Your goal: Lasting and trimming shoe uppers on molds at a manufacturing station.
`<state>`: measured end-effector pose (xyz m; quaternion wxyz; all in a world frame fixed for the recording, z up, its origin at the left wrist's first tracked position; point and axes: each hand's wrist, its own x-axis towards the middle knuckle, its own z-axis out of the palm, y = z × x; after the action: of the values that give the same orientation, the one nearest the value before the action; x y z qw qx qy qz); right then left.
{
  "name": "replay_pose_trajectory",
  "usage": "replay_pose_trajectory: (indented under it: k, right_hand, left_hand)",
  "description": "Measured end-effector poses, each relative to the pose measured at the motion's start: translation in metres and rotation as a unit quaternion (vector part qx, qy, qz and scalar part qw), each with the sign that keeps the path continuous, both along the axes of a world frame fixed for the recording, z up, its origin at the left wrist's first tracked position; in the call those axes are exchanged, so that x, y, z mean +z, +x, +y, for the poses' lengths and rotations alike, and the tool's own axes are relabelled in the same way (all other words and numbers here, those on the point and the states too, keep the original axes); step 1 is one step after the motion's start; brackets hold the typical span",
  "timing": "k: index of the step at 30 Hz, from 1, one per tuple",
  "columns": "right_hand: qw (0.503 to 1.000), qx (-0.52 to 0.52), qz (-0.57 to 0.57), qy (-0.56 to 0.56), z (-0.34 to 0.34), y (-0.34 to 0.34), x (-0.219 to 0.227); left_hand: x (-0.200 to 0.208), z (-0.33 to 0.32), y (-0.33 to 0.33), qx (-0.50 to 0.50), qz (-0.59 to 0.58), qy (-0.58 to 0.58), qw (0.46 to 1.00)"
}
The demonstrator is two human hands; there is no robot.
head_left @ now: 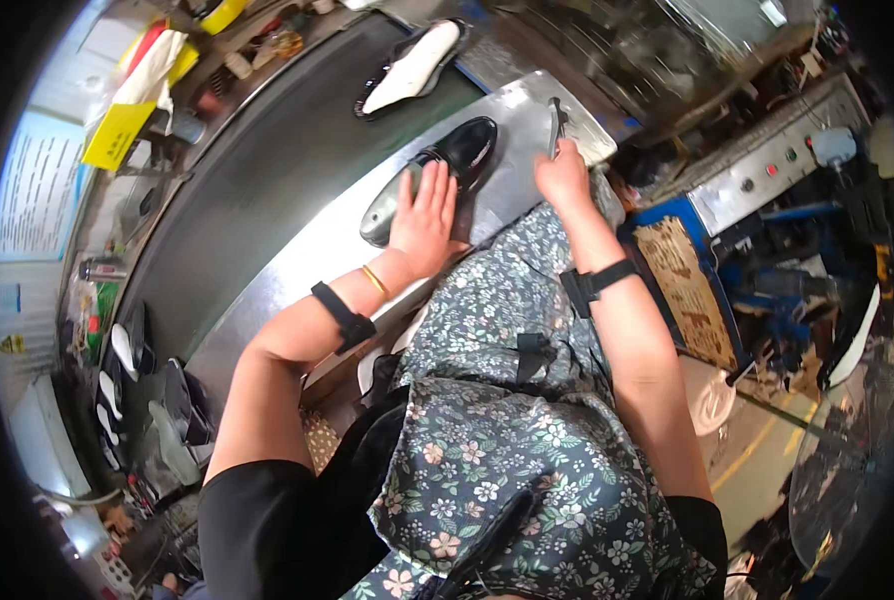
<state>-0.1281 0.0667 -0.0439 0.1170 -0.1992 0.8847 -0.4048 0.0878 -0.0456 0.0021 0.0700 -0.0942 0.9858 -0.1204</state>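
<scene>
A black leather shoe upper on a grey-green shoe last (382, 213) lies on its side or tilted on the metal worktop (267, 270), its shiny toe pointing away to the right. My left hand (427, 215) lies across the middle of it, fingers stretched out and slightly apart, the thumb reaching toward the worktop's near edge. To the right, my right hand (565, 180) is closed around a metal hand tool (557, 118) with a narrow, hooked head pointing away from me. The tool is held over the worktop's far right corner; its exact kind is unclear.
A dark conveyor belt (237, 170) runs behind the worktop, carrying another shoe (415, 68) with its pale sole up. Several shoes stand at the belt's left end. A control panel (782, 165) with buttons is at right, above a worn blue-framed board (682, 275).
</scene>
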Motion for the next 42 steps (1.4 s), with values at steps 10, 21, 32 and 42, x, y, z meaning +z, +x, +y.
replay_pose_trajectory:
  k: [10,21,32,42]
  right_hand:
    - [0.956,0.074,0.259,0.113,0.225,-0.035,0.101]
    - [0.824,-0.408,0.276,0.279,0.488,-0.11,0.227]
    - [0.81,-0.265,0.519,0.057,0.409,-0.019,0.203]
    - [0.925,0.154,-0.029,-0.346,0.213,0.132,0.146]
  left_hand:
    - [-0.039,0.023,0.049,0.021,0.139,0.43,0.892]
    - [-0.038,0.059,0.051,0.083,0.209,0.491,0.841]
    - [0.025,0.081,-0.01,-0.059,0.204,0.58,0.786]
    - [0.111,0.106,-0.082,0.218,0.147,0.894,0.364]
